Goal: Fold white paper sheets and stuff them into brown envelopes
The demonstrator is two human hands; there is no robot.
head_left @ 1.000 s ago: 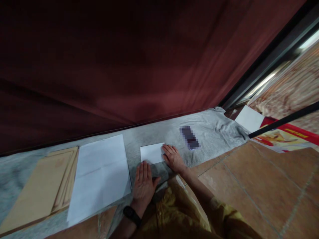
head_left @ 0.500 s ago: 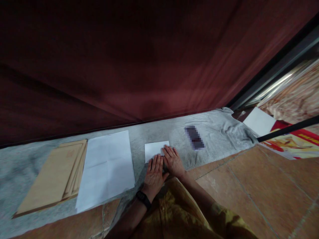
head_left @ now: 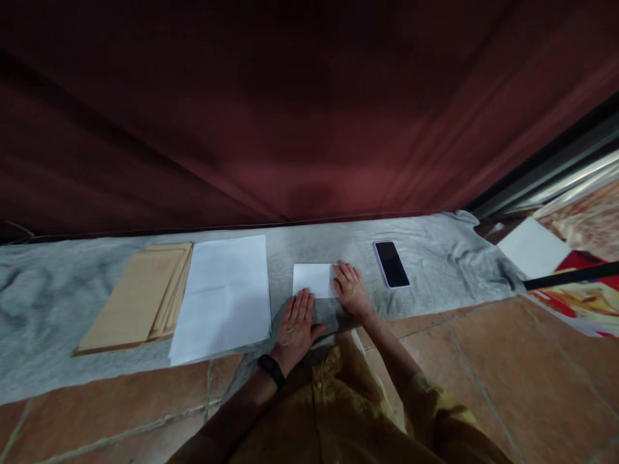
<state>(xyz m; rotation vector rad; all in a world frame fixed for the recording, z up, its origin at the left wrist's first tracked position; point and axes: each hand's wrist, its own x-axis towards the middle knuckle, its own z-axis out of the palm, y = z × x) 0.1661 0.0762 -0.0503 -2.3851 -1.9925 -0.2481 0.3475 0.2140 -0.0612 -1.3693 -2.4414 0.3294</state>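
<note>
A small white folded sheet of paper (head_left: 313, 278) lies flat on the grey cloth (head_left: 333, 243) in front of me. Flat with its fingers stretched out, my left hand (head_left: 296, 327) touches the paper's near edge with its fingertips; a black band is on that wrist. My right hand (head_left: 352, 290) rests open at the paper's right side, fingertips on its right edge. To the left lies a stack of large white paper sheets (head_left: 225, 296), with faint creases on the top one. Neither hand grips anything.
Brown envelopes (head_left: 130, 299) lie beyond the white stack at the left. A phone (head_left: 391, 264) with a light purple edge lies right of my hands. Dark red fabric (head_left: 309, 129) rises behind the cloth. A black bar (head_left: 570, 277) crosses above a red and yellow printed sheet (head_left: 587, 303).
My right hand has moved rightward from beside my left hand to the paper's right edge, so the hands are farther apart. The camera view has shifted slightly.
</note>
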